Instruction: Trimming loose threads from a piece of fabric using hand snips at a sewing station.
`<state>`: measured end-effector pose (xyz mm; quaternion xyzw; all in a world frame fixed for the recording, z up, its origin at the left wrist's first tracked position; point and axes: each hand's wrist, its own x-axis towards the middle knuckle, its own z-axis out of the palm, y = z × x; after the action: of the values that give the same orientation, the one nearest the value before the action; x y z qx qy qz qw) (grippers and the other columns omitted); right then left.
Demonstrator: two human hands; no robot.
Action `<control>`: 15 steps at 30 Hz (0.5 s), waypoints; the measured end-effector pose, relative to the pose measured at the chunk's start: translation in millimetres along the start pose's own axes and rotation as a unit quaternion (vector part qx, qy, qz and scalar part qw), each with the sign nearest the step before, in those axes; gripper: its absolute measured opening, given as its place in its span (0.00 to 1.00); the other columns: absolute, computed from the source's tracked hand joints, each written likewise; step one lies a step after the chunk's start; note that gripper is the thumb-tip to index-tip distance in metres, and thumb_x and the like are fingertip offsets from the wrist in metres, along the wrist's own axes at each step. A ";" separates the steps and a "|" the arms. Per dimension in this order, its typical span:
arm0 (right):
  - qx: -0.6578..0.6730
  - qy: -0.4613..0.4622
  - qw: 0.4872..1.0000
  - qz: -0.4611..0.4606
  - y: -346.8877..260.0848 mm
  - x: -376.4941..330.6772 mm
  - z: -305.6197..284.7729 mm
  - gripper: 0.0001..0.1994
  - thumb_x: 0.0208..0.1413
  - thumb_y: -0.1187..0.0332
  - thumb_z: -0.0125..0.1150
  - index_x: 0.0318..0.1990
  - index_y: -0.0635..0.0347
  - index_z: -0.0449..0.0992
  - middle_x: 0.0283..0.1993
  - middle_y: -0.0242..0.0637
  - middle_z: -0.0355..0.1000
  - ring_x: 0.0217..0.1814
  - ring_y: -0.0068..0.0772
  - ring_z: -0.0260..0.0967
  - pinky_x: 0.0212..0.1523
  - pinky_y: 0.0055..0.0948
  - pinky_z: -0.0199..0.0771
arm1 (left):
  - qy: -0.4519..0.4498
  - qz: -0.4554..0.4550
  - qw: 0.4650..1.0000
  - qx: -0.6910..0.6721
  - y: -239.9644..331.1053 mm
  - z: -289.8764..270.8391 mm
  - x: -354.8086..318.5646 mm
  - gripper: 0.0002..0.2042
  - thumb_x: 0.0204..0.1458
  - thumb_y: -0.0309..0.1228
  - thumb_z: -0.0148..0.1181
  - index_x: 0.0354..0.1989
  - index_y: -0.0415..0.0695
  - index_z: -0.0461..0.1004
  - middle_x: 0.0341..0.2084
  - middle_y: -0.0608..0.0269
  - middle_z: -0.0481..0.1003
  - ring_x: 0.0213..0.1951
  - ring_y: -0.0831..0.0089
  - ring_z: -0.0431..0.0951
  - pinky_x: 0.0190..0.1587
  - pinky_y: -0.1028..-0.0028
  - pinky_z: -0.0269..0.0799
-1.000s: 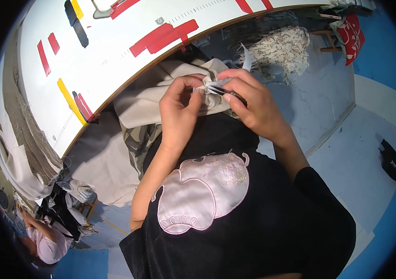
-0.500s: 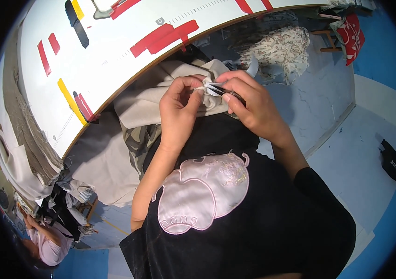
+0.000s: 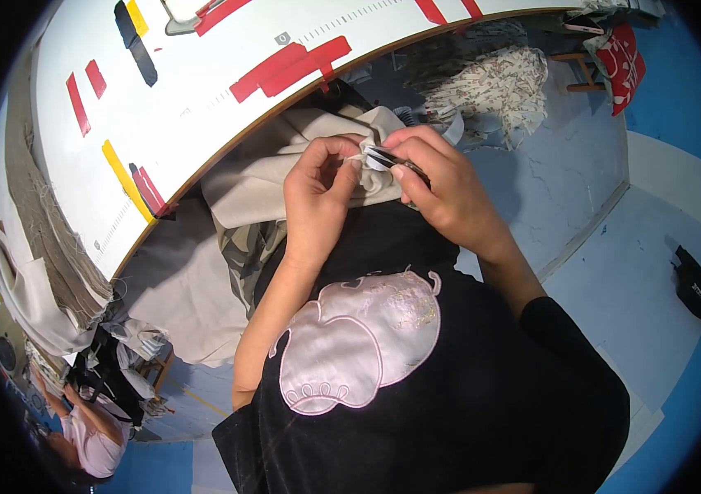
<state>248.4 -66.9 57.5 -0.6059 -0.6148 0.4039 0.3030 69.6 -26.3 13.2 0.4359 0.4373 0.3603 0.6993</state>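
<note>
Beige fabric lies over my lap below the table edge. My left hand pinches a gathered bit of it between thumb and fingers. Opposite, my right hand is closed around a small pair of dark thread snips. Their blades point left, at the pinched fabric, against a small white piece there. A white curled strip sticks out beyond my right fingers; whether they grip it I cannot tell. Camouflage cloth shows under the beige fabric.
A white table with red, yellow and black tape curves across the front. Layered fabric hangs at its left end. Beyond my right hand is a heap of floral cloth. Another person is at far left; a black pointed object lies right.
My right hand and the snips have shifted very slightly; the white strip beyond my fingers sits a little lower. My left hand stays put. The other person's arms have moved.
</note>
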 end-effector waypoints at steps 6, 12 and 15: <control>-0.001 0.021 1.000 -0.013 2.0 -0.8 8.2 0.09 0.58 0.77 0.53 0.45 0.68 0.70 0.47 0.48 0.68 0.43 0.50 0.71 0.44 0.38 0.72 | -0.003 0.001 1.000 -0.007 -0.5 1.4 -1.8 0.05 0.58 0.17 0.56 0.41 0.37 0.72 0.42 0.63 0.77 0.39 0.82 0.74 0.43 0.81 0.71; 0.128 0.103 0.981 0.100 -2.0 8.0 18.0 0.08 0.57 0.77 0.59 0.44 0.69 0.71 0.37 0.40 0.70 0.30 0.27 0.71 0.34 0.27 0.71 | -0.008 -0.004 1.000 -0.002 -1.6 2.4 -1.3 0.04 0.57 0.17 0.57 0.39 0.36 0.72 0.43 0.62 0.77 0.40 0.81 0.74 0.43 0.80 0.71; -0.037 0.121 0.992 0.013 -0.1 9.5 18.1 0.10 0.56 0.74 0.63 0.43 0.67 0.71 0.33 0.38 0.71 0.30 0.26 0.70 0.35 0.27 0.71 | -0.002 -0.003 0.999 -0.038 -2.4 2.2 -0.6 0.03 0.57 0.17 0.57 0.38 0.36 0.72 0.43 0.61 0.77 0.40 0.79 0.74 0.44 0.79 0.71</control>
<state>232.0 -59.9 47.6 -0.6691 -0.5800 0.3085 0.3475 71.7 -28.4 11.6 0.4084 0.4225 0.3739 0.7175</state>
